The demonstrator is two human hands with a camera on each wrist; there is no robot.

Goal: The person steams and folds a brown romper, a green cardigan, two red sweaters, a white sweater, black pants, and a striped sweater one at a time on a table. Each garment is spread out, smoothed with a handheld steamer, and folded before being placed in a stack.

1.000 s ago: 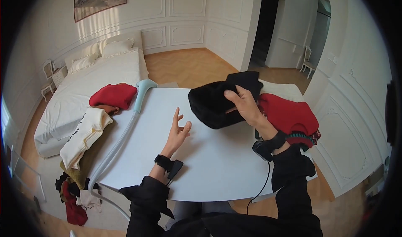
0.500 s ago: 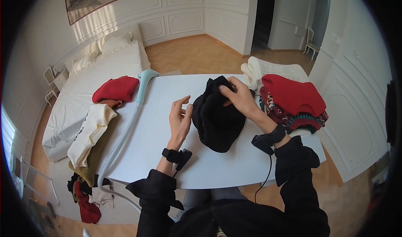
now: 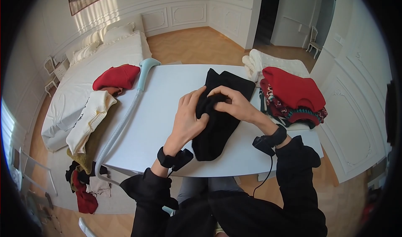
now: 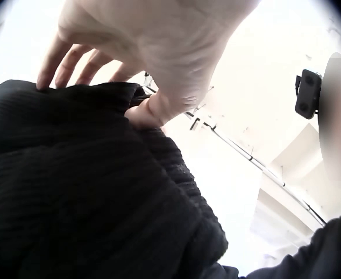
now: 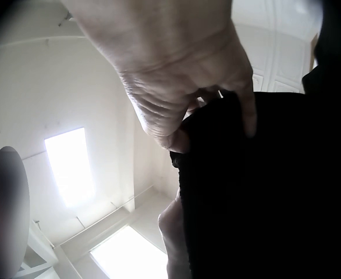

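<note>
A black knitted garment (image 3: 217, 134), gathered into a long folded bundle, lies over the middle of the white table (image 3: 167, 86). At its left side my left hand (image 3: 188, 117) pinches the edge, fingers behind and thumb in front. My right hand (image 3: 238, 106) holds a bunched part of the cloth close by, its thumb and fingers bent round it. Fine ribbing shows on the garment (image 4: 83, 180) in the left wrist view. Against the right wrist camera the cloth (image 5: 246, 209) looks plain black, with my thumb at its edge.
A folded stack with a red sweater (image 3: 293, 90) and a white knit (image 3: 280, 63) stands at the table's right. Along the left lie a pale blue steamer head (image 3: 144, 73) with its hose (image 3: 121, 130), a red garment (image 3: 117, 77) and a cream sweater (image 3: 90, 122). More clothes (image 3: 86, 199) lie on the floor.
The black garment has come down from the right to the table's middle and been turned lengthwise. My left hand, free before, has moved right and taken hold of it; my right hand keeps holding.
</note>
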